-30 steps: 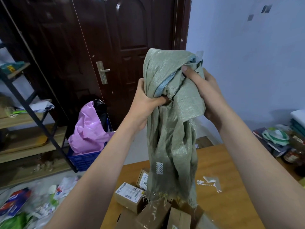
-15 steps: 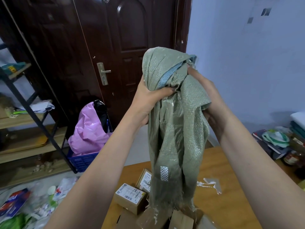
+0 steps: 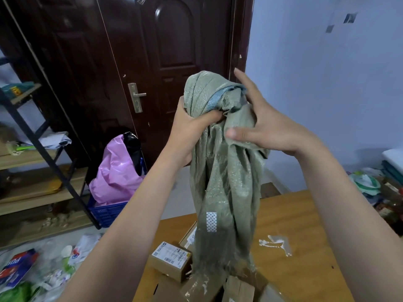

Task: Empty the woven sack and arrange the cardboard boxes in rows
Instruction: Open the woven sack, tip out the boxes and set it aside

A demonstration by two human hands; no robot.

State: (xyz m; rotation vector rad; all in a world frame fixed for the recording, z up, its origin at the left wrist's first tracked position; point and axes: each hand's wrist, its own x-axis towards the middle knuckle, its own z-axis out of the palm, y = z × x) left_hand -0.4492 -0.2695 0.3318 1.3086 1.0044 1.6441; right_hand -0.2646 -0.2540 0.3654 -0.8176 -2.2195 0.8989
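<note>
Nearest the viewer, at the lower edge of the head view, several cardboard boxes (image 3: pixel 214 289) are lying in a loose heap on the wooden table (image 3: pixel 290 216), touching and overlapping one another at odd angles; none is standing in a row. One labelled box (image 3: pixel 171 260) is sitting at the left of the heap, showing a white shipping label with barcodes and fine print that is too small to read. A second label is peeking out just behind it, partly hidden by the sack, its writing likewise unreadable. Torn scraps of clear tape (image 3: pixel 275 244) are lying on the bare wood to the right.

The woven sack (image 3: pixel 222 171) is hanging limp and slack above the heap, its frayed mouth brushing the topmost boxes; it appears empty, though its inside is hidden. A small white dotted patch is showing on the fabric, with no legible writing.

Higher up, the left hand (image 3: pixel 192 134) is clenching the bunched upper end of the sack. The right hand (image 3: pixel 267 127) is lying open against the bundle, fingers spread and thumb pressing the fabric, not closed round it.

Judged from this, the emptying appears essentially complete; discarding the sack and arranging every box in rows remain.

Beyond, on the floor at left, a red-and-blue packet (image 3: pixel 16 267) is showing large letters, seen upside down and cropped, not reliably readable. A pink plastic bag (image 3: pixel 117 173) is resting in a blue crate before the dark door (image 3: pixel 165 51).
</note>
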